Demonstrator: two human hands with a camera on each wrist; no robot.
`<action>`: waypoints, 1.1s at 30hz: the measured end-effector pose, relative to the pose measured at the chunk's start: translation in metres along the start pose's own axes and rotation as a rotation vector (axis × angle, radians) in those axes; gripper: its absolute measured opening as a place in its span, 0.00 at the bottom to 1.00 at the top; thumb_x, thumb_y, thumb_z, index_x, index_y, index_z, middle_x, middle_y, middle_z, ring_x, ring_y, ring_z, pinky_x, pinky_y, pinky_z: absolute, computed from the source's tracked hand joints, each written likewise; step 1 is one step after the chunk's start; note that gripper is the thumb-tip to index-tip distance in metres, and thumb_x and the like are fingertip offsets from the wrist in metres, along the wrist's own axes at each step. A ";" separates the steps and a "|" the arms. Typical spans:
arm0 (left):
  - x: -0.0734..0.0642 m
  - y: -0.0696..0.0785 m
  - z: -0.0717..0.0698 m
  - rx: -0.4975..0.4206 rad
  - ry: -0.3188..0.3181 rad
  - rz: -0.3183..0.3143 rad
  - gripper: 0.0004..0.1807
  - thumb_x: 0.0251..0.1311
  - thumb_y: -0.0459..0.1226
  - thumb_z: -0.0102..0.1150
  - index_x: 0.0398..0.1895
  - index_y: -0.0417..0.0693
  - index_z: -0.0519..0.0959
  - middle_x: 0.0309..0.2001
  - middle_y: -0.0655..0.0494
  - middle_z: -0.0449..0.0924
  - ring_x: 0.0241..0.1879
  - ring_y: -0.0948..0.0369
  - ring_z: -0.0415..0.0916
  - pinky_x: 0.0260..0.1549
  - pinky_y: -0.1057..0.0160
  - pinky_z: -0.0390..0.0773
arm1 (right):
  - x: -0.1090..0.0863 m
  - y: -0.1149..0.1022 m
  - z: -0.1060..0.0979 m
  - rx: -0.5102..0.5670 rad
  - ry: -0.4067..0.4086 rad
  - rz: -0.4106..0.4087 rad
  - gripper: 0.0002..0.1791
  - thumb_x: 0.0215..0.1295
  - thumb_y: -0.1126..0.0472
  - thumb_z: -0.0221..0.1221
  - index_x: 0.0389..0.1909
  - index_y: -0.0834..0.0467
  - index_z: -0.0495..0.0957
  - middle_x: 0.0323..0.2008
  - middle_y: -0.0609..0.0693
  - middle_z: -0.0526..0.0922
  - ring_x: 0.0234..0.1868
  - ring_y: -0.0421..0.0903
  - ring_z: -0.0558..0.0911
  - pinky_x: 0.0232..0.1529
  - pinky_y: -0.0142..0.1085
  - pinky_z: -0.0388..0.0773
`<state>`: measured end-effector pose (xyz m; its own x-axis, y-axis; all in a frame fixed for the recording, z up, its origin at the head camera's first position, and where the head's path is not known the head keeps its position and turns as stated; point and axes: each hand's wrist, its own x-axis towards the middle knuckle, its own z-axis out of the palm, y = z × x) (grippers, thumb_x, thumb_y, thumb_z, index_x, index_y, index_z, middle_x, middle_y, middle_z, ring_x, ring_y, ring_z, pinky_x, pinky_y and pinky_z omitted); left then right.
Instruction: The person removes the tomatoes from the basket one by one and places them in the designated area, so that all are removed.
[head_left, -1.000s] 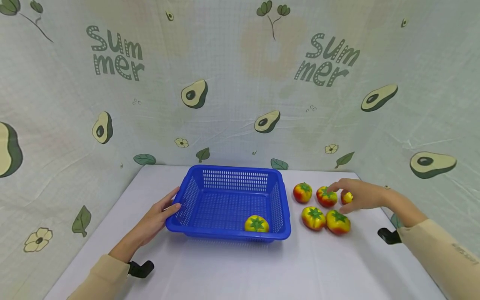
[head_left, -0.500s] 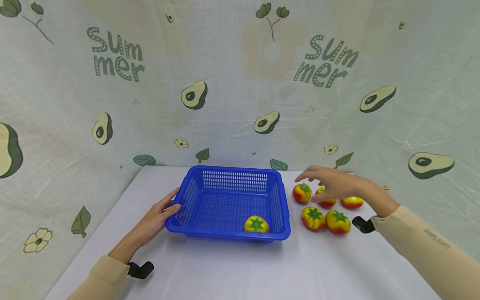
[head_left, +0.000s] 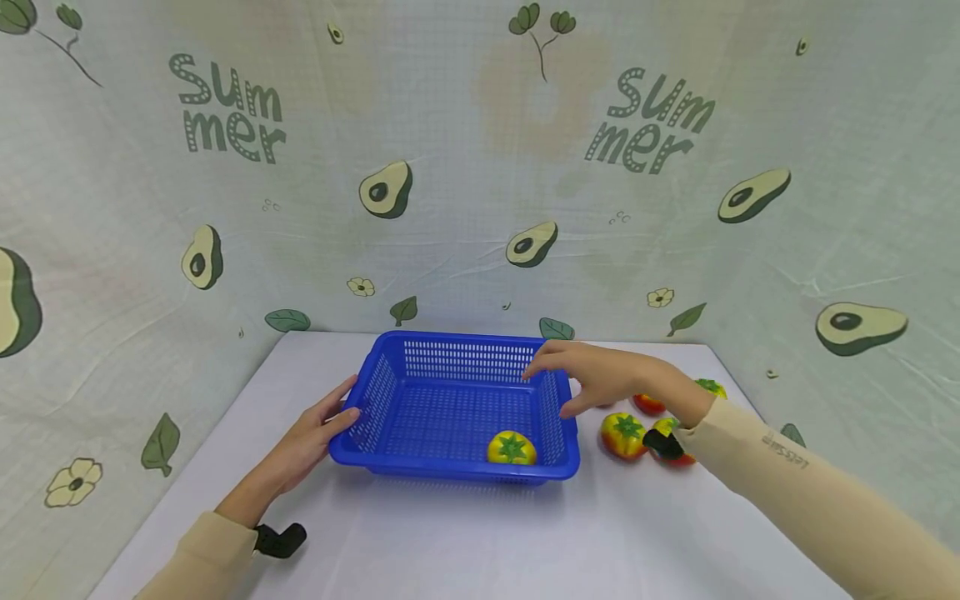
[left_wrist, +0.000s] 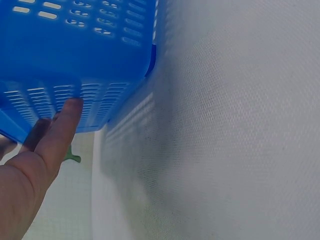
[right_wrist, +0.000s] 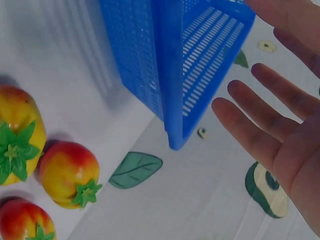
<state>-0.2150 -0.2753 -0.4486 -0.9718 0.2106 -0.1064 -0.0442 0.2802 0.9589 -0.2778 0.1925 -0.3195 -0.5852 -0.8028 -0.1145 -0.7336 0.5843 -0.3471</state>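
Observation:
A blue plastic basket [head_left: 450, 468] with slotted walls stands mid-table in the head view. One yellow toy fruit [head_left: 512, 448] with a green leafy top lies inside, near the front right corner. My left hand [head_left: 303, 442] holds the basket's left side, thumb over the rim and fingers along the outer wall. In the left wrist view a straight finger [left_wrist: 60, 130] meets that wall. Above the basket's right rim hovers my right hand [head_left: 592, 375], fingers spread, nothing in them. Right of the basket lie several red-and-yellow toy fruits [head_left: 624, 436], partly hidden by the right hand and forearm.
The table [head_left: 420, 542] has a white cover. Behind and beside it hangs a cloth [head_left: 450, 100] printed with avocados and lettering. Each wrist wears a black camera strap [head_left: 281, 540].
My right hand has swept left from above the loose fruits to the basket's right rim, empty throughout. The left hand and the basket have stayed put.

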 end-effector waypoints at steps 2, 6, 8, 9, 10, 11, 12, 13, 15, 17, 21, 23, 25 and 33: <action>0.000 0.000 0.000 -0.004 -0.001 0.001 0.42 0.82 0.51 0.51 0.89 0.63 0.43 0.83 0.32 0.47 0.76 0.32 0.60 0.68 0.39 0.74 | 0.008 -0.005 0.004 0.004 -0.030 0.000 0.34 0.63 0.58 0.76 0.70 0.44 0.77 0.71 0.50 0.72 0.72 0.56 0.72 0.65 0.54 0.80; 0.000 -0.001 0.000 -0.007 -0.005 0.003 0.42 0.82 0.51 0.51 0.89 0.63 0.43 0.83 0.32 0.48 0.76 0.32 0.60 0.69 0.40 0.74 | 0.021 -0.011 0.015 0.041 -0.077 0.025 0.36 0.63 0.59 0.77 0.70 0.42 0.76 0.71 0.47 0.71 0.73 0.53 0.70 0.68 0.54 0.78; 0.000 -0.002 0.000 -0.005 -0.004 0.003 0.42 0.82 0.51 0.51 0.89 0.63 0.43 0.83 0.32 0.48 0.76 0.32 0.60 0.69 0.39 0.73 | 0.026 -0.013 0.020 0.060 -0.098 0.031 0.36 0.62 0.61 0.77 0.71 0.41 0.76 0.71 0.47 0.71 0.74 0.54 0.69 0.68 0.55 0.78; 0.000 -0.002 0.000 -0.005 -0.005 0.003 0.42 0.82 0.51 0.51 0.89 0.63 0.42 0.83 0.32 0.48 0.76 0.32 0.60 0.69 0.39 0.73 | 0.028 -0.014 0.022 0.056 -0.108 0.035 0.37 0.62 0.60 0.76 0.71 0.41 0.76 0.72 0.47 0.70 0.75 0.53 0.68 0.69 0.55 0.77; 0.000 -0.003 0.000 -0.007 -0.004 0.003 0.42 0.82 0.51 0.51 0.89 0.63 0.43 0.83 0.32 0.48 0.76 0.32 0.60 0.69 0.39 0.73 | 0.030 -0.014 0.024 0.048 -0.119 0.033 0.37 0.62 0.60 0.77 0.71 0.40 0.76 0.72 0.46 0.70 0.75 0.53 0.68 0.69 0.54 0.77; 0.000 -0.003 0.000 -0.006 -0.004 0.003 0.42 0.82 0.51 0.51 0.89 0.63 0.43 0.83 0.32 0.48 0.76 0.32 0.60 0.69 0.39 0.73 | 0.031 -0.014 0.026 0.042 -0.129 0.027 0.37 0.62 0.61 0.76 0.71 0.40 0.75 0.72 0.47 0.70 0.75 0.53 0.68 0.69 0.55 0.76; 0.000 -0.002 0.000 -0.007 -0.004 0.004 0.42 0.82 0.51 0.51 0.89 0.63 0.43 0.83 0.32 0.47 0.76 0.31 0.59 0.69 0.39 0.72 | 0.033 -0.014 0.028 0.037 -0.140 0.020 0.37 0.62 0.61 0.76 0.71 0.41 0.75 0.72 0.47 0.71 0.75 0.53 0.68 0.70 0.55 0.76; 0.000 -0.002 0.000 -0.008 -0.005 0.005 0.42 0.82 0.51 0.51 0.89 0.63 0.42 0.83 0.32 0.47 0.76 0.31 0.59 0.69 0.39 0.72 | 0.034 -0.014 0.030 0.033 -0.148 0.016 0.37 0.62 0.61 0.77 0.71 0.41 0.76 0.72 0.47 0.71 0.75 0.53 0.68 0.70 0.55 0.76; 0.000 -0.001 -0.001 -0.009 -0.004 0.007 0.42 0.82 0.51 0.51 0.89 0.62 0.42 0.83 0.31 0.47 0.76 0.31 0.59 0.69 0.38 0.72 | 0.037 -0.014 0.035 0.023 -0.161 0.016 0.37 0.62 0.61 0.77 0.71 0.41 0.76 0.71 0.46 0.71 0.75 0.51 0.69 0.70 0.55 0.76; 0.000 -0.001 -0.001 -0.007 -0.003 0.008 0.42 0.82 0.51 0.51 0.89 0.62 0.42 0.83 0.31 0.47 0.76 0.31 0.59 0.69 0.38 0.73 | 0.040 -0.012 0.041 0.029 -0.169 0.018 0.37 0.61 0.61 0.77 0.71 0.42 0.76 0.70 0.46 0.72 0.74 0.51 0.69 0.70 0.55 0.76; 0.001 0.000 -0.001 -0.006 -0.006 0.010 0.42 0.82 0.51 0.51 0.89 0.62 0.42 0.82 0.31 0.48 0.76 0.31 0.60 0.69 0.39 0.73 | 0.044 -0.010 0.052 0.030 -0.183 0.031 0.37 0.61 0.59 0.78 0.71 0.43 0.77 0.69 0.44 0.73 0.73 0.48 0.70 0.71 0.53 0.76; 0.001 0.000 -0.001 -0.004 -0.007 0.011 0.42 0.82 0.51 0.51 0.89 0.62 0.42 0.82 0.32 0.48 0.76 0.31 0.60 0.69 0.39 0.73 | 0.046 -0.010 0.055 0.026 -0.194 0.029 0.37 0.61 0.59 0.78 0.71 0.42 0.77 0.69 0.43 0.73 0.73 0.47 0.70 0.71 0.51 0.76; 0.001 0.000 -0.002 -0.002 -0.007 0.012 0.42 0.82 0.51 0.51 0.89 0.62 0.42 0.82 0.32 0.48 0.76 0.31 0.60 0.69 0.39 0.73 | 0.047 -0.011 0.056 0.026 -0.208 0.029 0.37 0.61 0.60 0.78 0.71 0.42 0.77 0.69 0.43 0.73 0.73 0.46 0.69 0.71 0.50 0.76; 0.000 0.000 -0.001 -0.001 -0.003 0.004 0.42 0.82 0.51 0.51 0.89 0.62 0.42 0.83 0.31 0.47 0.77 0.31 0.59 0.70 0.38 0.72 | 0.054 -0.013 0.065 0.016 -0.256 0.038 0.38 0.61 0.62 0.78 0.70 0.39 0.77 0.66 0.43 0.75 0.70 0.46 0.71 0.69 0.50 0.77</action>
<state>-0.2155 -0.2761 -0.4479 -0.9713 0.2147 -0.1029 -0.0400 0.2786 0.9596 -0.2770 0.1337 -0.3815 -0.5039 -0.7857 -0.3588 -0.7063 0.6140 -0.3524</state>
